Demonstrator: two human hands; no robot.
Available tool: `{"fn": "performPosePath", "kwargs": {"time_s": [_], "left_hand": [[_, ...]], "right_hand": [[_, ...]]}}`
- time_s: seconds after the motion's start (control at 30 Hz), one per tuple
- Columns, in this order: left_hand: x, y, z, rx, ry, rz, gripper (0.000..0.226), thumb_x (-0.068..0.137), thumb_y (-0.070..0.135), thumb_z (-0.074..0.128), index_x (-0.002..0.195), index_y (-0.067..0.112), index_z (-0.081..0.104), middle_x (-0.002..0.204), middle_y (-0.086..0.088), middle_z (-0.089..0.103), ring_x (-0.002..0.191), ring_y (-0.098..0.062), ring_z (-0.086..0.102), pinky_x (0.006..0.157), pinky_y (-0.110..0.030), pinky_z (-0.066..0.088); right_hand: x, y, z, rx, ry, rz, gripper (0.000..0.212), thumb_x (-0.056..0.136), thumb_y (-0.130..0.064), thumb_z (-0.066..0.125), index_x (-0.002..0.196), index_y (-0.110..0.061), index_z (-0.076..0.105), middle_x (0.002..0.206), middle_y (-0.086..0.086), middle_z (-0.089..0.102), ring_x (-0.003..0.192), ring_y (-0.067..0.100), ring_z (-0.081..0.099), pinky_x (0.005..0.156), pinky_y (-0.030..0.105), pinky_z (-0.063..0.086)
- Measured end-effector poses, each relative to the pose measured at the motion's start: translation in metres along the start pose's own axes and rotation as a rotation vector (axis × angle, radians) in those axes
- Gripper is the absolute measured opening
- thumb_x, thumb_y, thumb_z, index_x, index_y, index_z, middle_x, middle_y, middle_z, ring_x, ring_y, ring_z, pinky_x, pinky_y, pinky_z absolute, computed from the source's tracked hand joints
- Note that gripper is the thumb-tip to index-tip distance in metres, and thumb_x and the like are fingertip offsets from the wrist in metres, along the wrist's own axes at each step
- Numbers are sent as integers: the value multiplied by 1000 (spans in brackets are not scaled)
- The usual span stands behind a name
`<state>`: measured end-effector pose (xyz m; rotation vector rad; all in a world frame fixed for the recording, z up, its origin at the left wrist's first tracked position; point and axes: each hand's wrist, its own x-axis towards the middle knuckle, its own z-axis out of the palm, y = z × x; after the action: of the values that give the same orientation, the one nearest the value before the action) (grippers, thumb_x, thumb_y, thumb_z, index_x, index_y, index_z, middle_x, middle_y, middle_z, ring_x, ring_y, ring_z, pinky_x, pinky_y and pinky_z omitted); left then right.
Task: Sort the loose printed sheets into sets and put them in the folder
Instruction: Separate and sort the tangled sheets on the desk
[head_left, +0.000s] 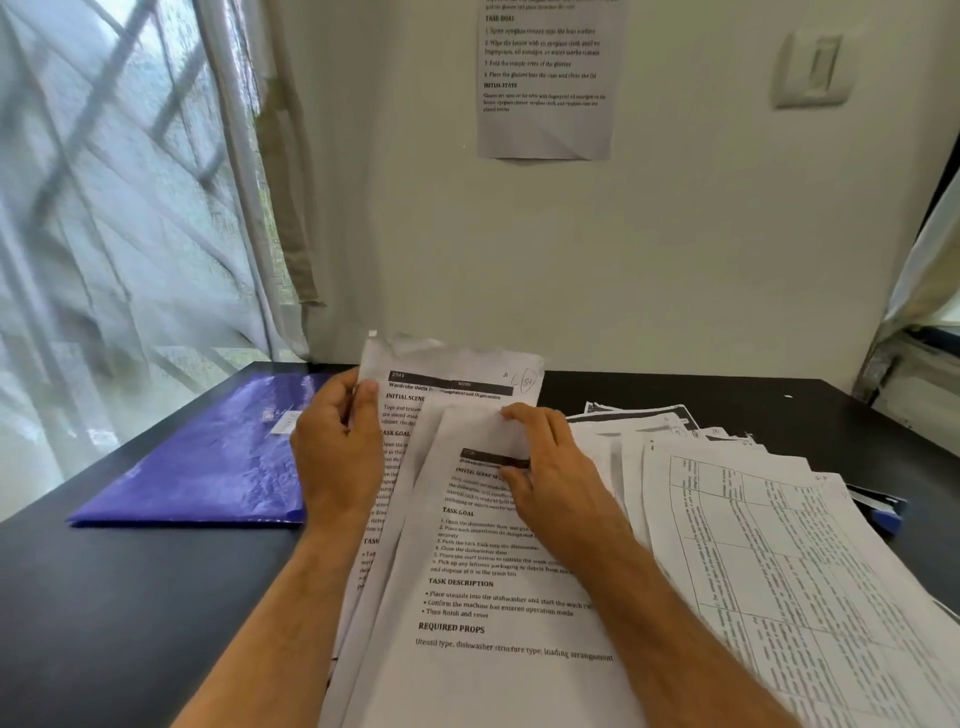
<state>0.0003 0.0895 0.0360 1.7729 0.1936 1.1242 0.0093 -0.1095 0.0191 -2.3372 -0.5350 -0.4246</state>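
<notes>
Black desk (130, 597) (folder (208, 457) leftward)

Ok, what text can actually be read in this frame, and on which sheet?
Wall sheet: "TASK GOAL", "INITIAL STATE"; body blurred.
Top sheet under the right hand: "TASK GOAL", "TASK DESCRIPTION", "REQUIRED PROPS".
Rear sheet held by the left hand: "Wardrobe Outfit", "INITIAL SCENE".
Table sheet: too small.
Folder label: unreadable.
</notes>
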Motion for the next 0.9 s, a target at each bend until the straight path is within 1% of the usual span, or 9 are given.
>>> {"fn": "performPosePath", "kwargs": {"time_s": [0.2,0.3,0.37,0.43,0.5,0.6,0.67,0.77,0.9], "left_hand": [[-11,6,5,-21,-81,129,18,101,26,57,108,18,71,87,22,66,82,15,60,68,0,41],[-12,2,8,-49,-101,147,17,101,24,57,110,17,71,87,23,66,85,10,62,68,-3,45],[-13,0,8,-9,-66,192,16,101,22,58,113,18,67,93,19,67,89,-3,63,78,-14,51],[-17,0,7,160,52,351,23,96,15,62,119,12,60,107,3,66,100,-16,58,91,-31,47],[-24,4,8,228,76,578,21,91,17,66,109,9,57,101,-6,60,94,-19,52,85,-29,42],[-35,18,12,267,-459,673,24,95,45,55,90,22,61,82,9,59,74,-6,53,69,-22,47],[-41,17,19,474,-800,609,38,94,60,47,94,28,68,87,14,65,79,-3,57,77,-26,52],[-47,6,25,524,-911,521,46,89,67,52,116,34,68,107,18,66,102,-2,55,102,-28,41],[-50,-2,21,521,-1021,331,50,85,70,57,123,38,64,125,22,57,119,1,46,110,-28,36]], "right_hand": [[24,-22,-12,-4,174,-102,54,105,-27,46,154,-33,24,164,-13,13,129,5,42,98,24,42],[45,-34,-10,34,177,-87,53,103,-22,51,151,-34,31,159,-8,29,131,11,46,103,31,45],[56,-34,-5,46,135,-55,37,103,-22,51,140,-28,48,140,-3,54,113,7,54,97,26,47],[64,-32,2,-7,103,-28,23,104,-24,50,122,-20,64,115,0,68,99,9,61,90,24,52],[70,-29,5,12,144,-9,21,104,-24,50,111,-17,69,104,0,71,91,12,63,86,27,54],[76,-31,-2,27,266,-61,20,104,-21,51,105,-15,69,100,0,70,88,10,62,86,26,55],[80,-34,-15,3,363,-127,21,104,-19,50,105,-13,70,101,3,71,87,10,62,83,18,54],[82,-45,-45,1,505,-242,21,102,-17,52,106,-10,71,100,6,70,85,12,63,77,13,51],[76,-61,-87,-51,590,-378,19,101,-16,53,107,-10,71,99,5,64,82,10,60,70,12,50]]}}
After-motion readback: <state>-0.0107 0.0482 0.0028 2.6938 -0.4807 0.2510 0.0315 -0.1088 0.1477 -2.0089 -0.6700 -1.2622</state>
